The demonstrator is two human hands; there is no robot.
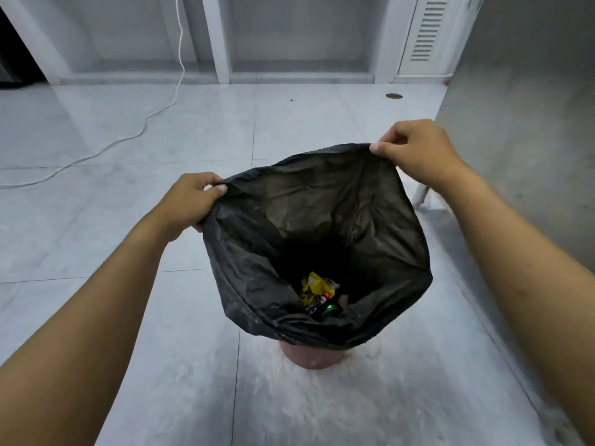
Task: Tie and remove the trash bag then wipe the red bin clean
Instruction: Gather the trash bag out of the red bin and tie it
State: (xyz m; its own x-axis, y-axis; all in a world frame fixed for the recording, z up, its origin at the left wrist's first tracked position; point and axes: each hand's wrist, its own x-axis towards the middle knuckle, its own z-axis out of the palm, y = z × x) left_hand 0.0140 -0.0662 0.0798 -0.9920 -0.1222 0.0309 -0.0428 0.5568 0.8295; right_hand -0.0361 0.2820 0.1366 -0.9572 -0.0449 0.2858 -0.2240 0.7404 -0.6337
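Observation:
A black trash bag (322, 207) stands open and stretched wide in the middle of the head view. My left hand (190, 204) pinches its rim on the left side. My right hand (415, 152) pinches the rim at the far right corner. Down at the bottom of the bag lies trash (318, 294): a yellow wrapper, a dark can and small scraps. Only the lower part of the red bin (312, 357) shows under the bag; the bag hides its rim and walls.
The bin stands on a pale tiled floor (128, 220). A white cable (135, 133) runs across the floor at the left. A grey wall (521, 123) rises close on the right, with a round floor drain (393, 96) beyond. White cabinet frames line the back.

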